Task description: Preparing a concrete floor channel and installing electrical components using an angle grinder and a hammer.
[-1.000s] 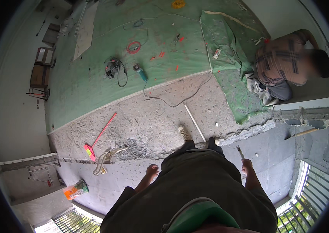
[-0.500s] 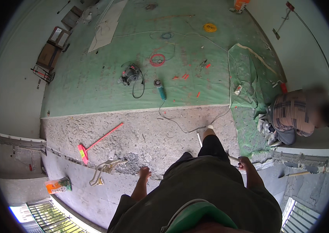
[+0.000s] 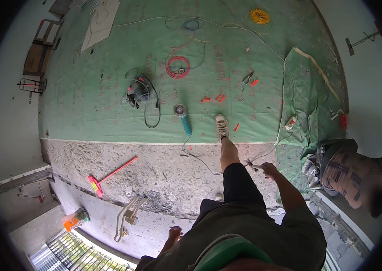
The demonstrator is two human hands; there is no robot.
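Note:
My right hand (image 3: 270, 170) is out to my right at hip height and grips a small metal hand tool (image 3: 251, 164) that points left, toward my leg. My left hand (image 3: 173, 234) hangs at my side with loose fingers and nothing in it. My right foot in a pale shoe (image 3: 221, 126) is stepping onto the green floor covering (image 3: 91, 104). The nearest thing on the floor is a teal-handled angle grinder (image 3: 182, 118), just left of that shoe; its grey cable runs back under my leg.
Another person (image 3: 353, 174) crouches at the right wall beside folded green sheeting. On the covering lie a black power tool with cable (image 3: 137, 92), a red wire coil (image 3: 178, 67), a yellow coil (image 3: 259, 16), pliers (image 3: 247, 77) and orange bits. A red broom (image 3: 109, 174) lies on bare concrete.
I have walked forward from the concrete strip toward the green covering, and my view has turned. The crouching person now sits lower right. My right hand still grips the tool.

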